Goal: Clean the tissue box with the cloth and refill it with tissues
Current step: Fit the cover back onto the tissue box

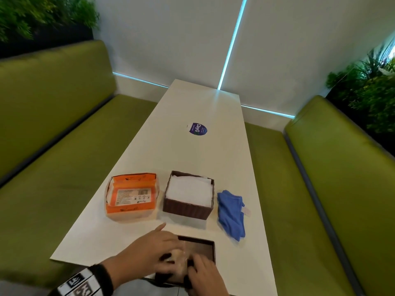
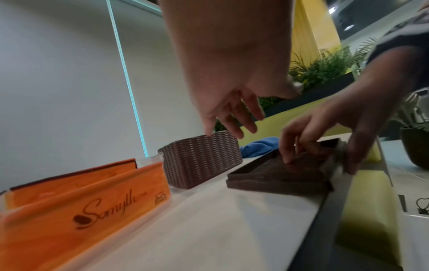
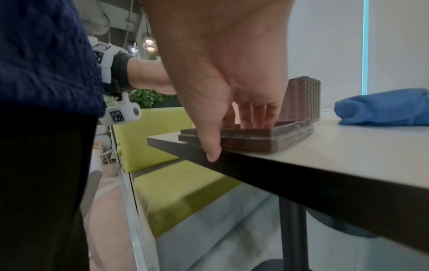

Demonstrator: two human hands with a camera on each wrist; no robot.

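Observation:
The brown woven tissue box (image 1: pixel 186 208) stands mid-table, its top off, with a stack of white tissues (image 1: pixel 188 191) inside. Its flat brown lid (image 1: pixel 201 246) lies inner side up at the table's near edge. My right hand (image 1: pixel 203 274) holds the lid's near rim, fingers (image 3: pixel 253 117) inside it and thumb (image 3: pixel 213 152) down over the table edge. My left hand (image 1: pixel 149 253) hovers over the lid's left part with fingers (image 2: pixel 232 124) spread, holding nothing. A crumpled blue cloth (image 1: pixel 232 212) lies right of the box.
An orange tissue pack (image 1: pixel 132 195), torn open, sits left of the box. A round purple sticker (image 1: pixel 197 129) is on the white table (image 1: pixel 192 154) farther back. Green benches (image 1: pixel 53 124) flank both long sides, with plants behind them.

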